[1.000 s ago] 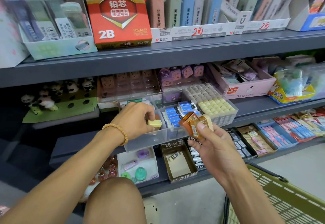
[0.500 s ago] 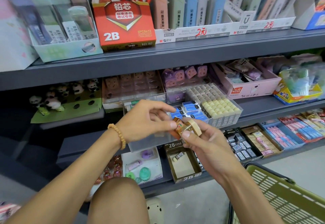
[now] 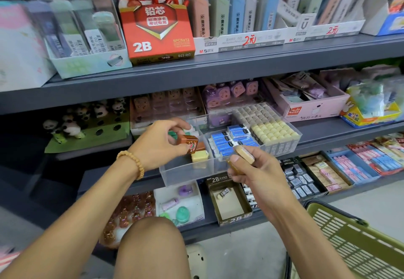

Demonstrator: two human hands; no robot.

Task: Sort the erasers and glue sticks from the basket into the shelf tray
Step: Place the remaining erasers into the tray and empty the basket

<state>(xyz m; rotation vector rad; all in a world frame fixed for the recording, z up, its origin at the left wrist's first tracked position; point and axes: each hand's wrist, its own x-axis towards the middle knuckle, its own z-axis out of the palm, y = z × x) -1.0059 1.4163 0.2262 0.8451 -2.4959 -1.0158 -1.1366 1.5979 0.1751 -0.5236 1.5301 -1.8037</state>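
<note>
Brown boxy eraser (image 3: 187,144) pinched in left-hand fingers (image 3: 175,147) over clear plastic tray (image 3: 185,173); right-hand fingers (image 3: 235,160) gripping tan rounded eraser (image 3: 244,155).

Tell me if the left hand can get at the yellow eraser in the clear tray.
Probably not yet: the left hand already holds a brown eraser. The yellow eraser lies uncovered just below it in the open-topped tray, otherwise reachable.

We see a clear plastic shelf tray (image 3: 185,174) jutting over the middle shelf's edge. Our left hand (image 3: 157,145) pinches a small brown boxed eraser (image 3: 187,143) above its near-left compartment, where a pale yellow eraser (image 3: 200,155) lies flat. Our right hand (image 3: 255,169) grips two amber-wrapped erasers (image 3: 242,158). The green basket (image 3: 358,246) sits at lower right.
</note>
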